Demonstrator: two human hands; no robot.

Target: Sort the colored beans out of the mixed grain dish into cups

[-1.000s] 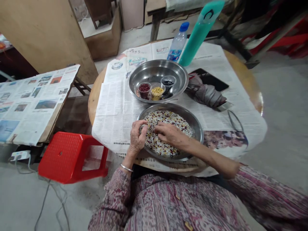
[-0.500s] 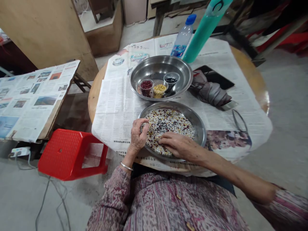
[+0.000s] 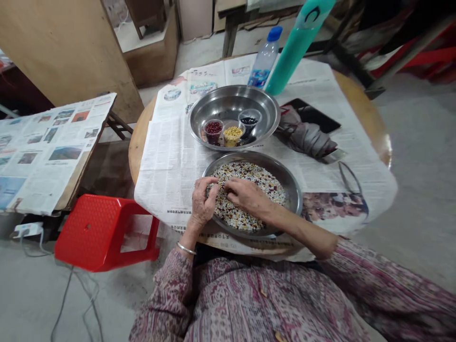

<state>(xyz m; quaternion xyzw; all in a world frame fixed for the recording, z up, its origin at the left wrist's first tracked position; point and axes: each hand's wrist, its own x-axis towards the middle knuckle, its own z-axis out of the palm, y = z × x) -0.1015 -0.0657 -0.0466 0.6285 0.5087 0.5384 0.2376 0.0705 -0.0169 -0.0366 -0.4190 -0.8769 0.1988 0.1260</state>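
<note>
A shallow steel plate (image 3: 285, 180) sits at the near side of the round table, heaped with mixed white, dark red and black grains and beans (image 3: 249, 175). My left hand (image 3: 203, 202) curls at the plate's left side, fingertips on the grains. My right hand (image 3: 247, 197) lies over the middle of the mixture, its fingers pressed down among the grains. Whatever the fingers may pinch is hidden. Beyond the plate stands a larger steel basin (image 3: 228, 100) holding small clear cups of red beans (image 3: 213, 131), yellow beans (image 3: 232, 135) and black beans (image 3: 248, 119).
Newspaper (image 3: 167, 161) covers the wooden table (image 3: 370, 114). A plastic water bottle (image 3: 265, 59), a teal flask (image 3: 297, 47), a folded grey umbrella (image 3: 306, 137) and glasses (image 3: 349, 178) lie beyond and right. A red plastic stool (image 3: 99, 232) stands at the left.
My right hand has slid up and left, back over the middle of the grains, with the forearm drawn in. My left hand has stayed at the plate's left side.
</note>
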